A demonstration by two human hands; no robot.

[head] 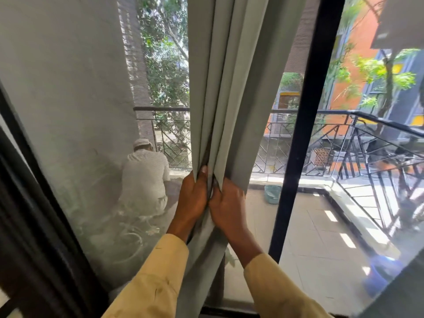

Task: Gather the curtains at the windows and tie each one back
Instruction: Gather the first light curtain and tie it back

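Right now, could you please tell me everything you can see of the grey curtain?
The curtain is plain grey-green cloth, matte and fairly heavy-looking, hanging in front of the window glass. It is bunched into vertical folds, narrowest where the left hand and right hand grip it side by side. No tie-back is visible.

No text, label, brand, number or sign can be read. Curtain (229, 88): plain cloth, no printed tag showing. Black window frame (305, 111): no markings. Orange building (358, 65) outside: too blurred to make out any lettering.
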